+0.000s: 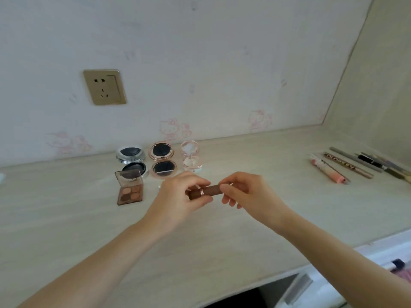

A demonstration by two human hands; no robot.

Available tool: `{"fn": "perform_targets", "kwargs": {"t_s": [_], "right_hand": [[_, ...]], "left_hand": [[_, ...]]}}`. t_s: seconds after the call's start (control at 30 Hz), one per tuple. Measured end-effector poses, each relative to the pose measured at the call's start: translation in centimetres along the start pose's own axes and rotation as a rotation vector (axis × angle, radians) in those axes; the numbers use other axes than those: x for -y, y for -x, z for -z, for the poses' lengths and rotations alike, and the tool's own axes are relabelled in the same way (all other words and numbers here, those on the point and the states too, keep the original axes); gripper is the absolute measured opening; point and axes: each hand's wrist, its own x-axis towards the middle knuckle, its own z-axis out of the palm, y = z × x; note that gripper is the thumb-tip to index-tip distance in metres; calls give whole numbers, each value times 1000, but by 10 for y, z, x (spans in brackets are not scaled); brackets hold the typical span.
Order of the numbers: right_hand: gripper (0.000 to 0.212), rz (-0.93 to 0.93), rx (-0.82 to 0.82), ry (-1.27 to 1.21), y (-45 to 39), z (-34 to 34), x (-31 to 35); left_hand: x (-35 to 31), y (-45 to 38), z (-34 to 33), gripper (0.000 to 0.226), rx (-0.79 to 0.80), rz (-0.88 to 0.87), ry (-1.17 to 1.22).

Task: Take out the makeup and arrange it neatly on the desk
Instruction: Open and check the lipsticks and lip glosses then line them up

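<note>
Head view: both hands meet above the middle of the desk (222, 252) and hold one brown lipstick tube (203, 193) lying level between them. Left hand (178, 196) pinches the tube's left part, thumb below and fingers curled over the top, beside the tube's rose-gold ring. Right hand (246, 192) pinches the tube's right end with thumb and forefinger; its other fingers hang loosely curled. Whether the tube touches the desk cannot be determined.

Positions below are given relative to the lipstick tube.

- Left of the tube: an open eyeshadow palette (130, 188) stands on the desk, its clear lid raised and four brown and peach pans showing.
- Behind and left of the tube: an open silver-rimmed compact (131, 160), two round parts with dark centres.
- Directly behind the tube: an open pink-rimmed compact (162, 158), two round parts with dark centres.
- Behind the tube, slightly right: an open clear pink compact (190, 155).
- Well to the right of the tube: a row of slim items lies side by side, comprising a pink tube (329, 171), a lettered brown pencil (347, 165), a grey pencil (353, 158) and darker pens (382, 165) at the frame edge.
- Far behind and left of the tube: a gold wall socket (104, 86) is set in the wall.
</note>
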Motion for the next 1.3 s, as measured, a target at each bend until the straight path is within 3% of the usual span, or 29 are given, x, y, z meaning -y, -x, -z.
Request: {"fn": "perform_targets", "kwargs": {"t_s": [0.3,0.43,0.67,0.9,1.17,1.3], "right_hand": [[6,19,167,21,5,-38,-1],[14,188,166,371,5,-53,-4],[17,246,116,343,-2,-81,-9],[13,350,54,265,0,-80,-13],[14,517,41,303,1,-76,-12],[20,477,62,279,4,-78,-16]], "left_hand": [[21,47,28,25,-59,8,-131],[28,59,36,27,-94,-73,-284],[42,70,37,25,-265,-197,-406],[47,73,42,35,-185,-190,-373],[46,73,42,32,-124,-49,-126],[45,76,39,31,-54,-83,-239]]}}
